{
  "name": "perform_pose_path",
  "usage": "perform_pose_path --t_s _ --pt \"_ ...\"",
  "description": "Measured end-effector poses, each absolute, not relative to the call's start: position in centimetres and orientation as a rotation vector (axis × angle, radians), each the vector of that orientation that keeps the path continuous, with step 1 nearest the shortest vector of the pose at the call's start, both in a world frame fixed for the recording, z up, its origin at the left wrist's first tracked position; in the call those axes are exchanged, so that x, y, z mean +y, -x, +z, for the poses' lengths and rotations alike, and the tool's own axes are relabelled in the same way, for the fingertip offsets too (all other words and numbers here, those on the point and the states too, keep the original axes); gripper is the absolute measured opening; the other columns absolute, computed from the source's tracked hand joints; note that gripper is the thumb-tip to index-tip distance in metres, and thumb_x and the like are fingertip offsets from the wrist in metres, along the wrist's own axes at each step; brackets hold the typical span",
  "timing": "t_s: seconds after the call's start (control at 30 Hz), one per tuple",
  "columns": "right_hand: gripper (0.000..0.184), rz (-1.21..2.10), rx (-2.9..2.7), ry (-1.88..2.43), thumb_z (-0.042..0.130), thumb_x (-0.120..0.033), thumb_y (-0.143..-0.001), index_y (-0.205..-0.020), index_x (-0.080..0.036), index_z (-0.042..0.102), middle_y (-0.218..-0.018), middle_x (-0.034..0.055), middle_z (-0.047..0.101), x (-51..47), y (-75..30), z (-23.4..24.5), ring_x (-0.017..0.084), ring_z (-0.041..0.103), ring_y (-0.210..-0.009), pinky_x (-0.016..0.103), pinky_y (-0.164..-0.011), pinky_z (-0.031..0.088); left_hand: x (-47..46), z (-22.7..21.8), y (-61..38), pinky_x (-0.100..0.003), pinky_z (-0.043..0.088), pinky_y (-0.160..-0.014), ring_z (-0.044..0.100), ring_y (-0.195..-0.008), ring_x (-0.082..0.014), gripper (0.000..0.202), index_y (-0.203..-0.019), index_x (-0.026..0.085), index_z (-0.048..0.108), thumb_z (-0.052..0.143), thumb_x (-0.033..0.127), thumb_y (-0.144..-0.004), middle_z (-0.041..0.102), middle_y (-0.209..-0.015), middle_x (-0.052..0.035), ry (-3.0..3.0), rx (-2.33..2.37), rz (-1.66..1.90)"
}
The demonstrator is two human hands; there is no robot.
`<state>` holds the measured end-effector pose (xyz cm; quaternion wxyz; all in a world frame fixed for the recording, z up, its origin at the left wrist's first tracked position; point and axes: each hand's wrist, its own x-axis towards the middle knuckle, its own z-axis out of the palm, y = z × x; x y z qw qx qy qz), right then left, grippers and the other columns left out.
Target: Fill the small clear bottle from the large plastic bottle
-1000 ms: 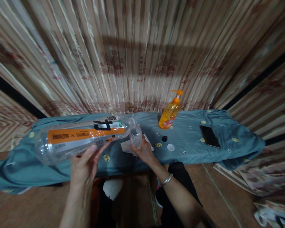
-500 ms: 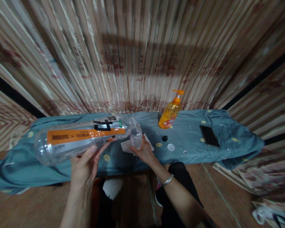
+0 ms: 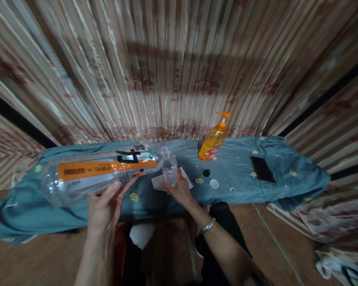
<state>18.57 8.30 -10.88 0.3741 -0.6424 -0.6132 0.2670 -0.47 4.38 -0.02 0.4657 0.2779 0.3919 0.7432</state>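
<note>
My left hand grips a large clear plastic bottle with an orange label, held almost level with its open mouth pointing right. That mouth sits over the top of a small clear bottle, which stands upright on the blue cloth. My right hand, with a silver bangle at the wrist, is wrapped round the small bottle's lower part. A white tissue lies under and beside the small bottle.
A low table covered by a blue patterned cloth stands against a striped curtain. On it are an orange pump bottle, a black cap, a white cap and a black phone. A white bag lies on the floor at right.
Nothing but a slight shift of the view; both hands and both bottles hold their places.
</note>
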Motion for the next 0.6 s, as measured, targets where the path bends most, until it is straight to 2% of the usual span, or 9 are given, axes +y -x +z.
perform_pose_path --t_s 0.17,0.6 --pt "0.069 0.648 -1.569 1.652 0.075 -0.028 -0.08 -0.142 -0.012 0.048 -0.119 0.0146 0.075 8.38 -18.5 -11.2 0.031 0.074 -0.11 0.043 -0.096 0.06 4.61 -0.26 0.67 -0.052 0.067 -0.084 0.072 -0.108 -0.0351 0.034 -0.077 0.023 0.078 0.097 0.024 -0.05 0.081 -0.103 -0.0038 -0.69 0.948 1.827" --pt "0.068 0.666 -1.566 1.59 0.074 -0.027 -0.081 -0.142 -0.013 0.048 -0.121 0.0156 0.073 8.35 -18.71 -11.45 0.031 0.072 -0.113 0.043 -0.096 0.059 4.73 -0.28 0.55 -0.051 0.068 -0.082 0.076 -0.097 -0.0322 0.034 -0.077 0.021 0.078 0.098 0.025 -0.05 0.081 -0.1 -0.0032 -0.685 0.924 1.829"
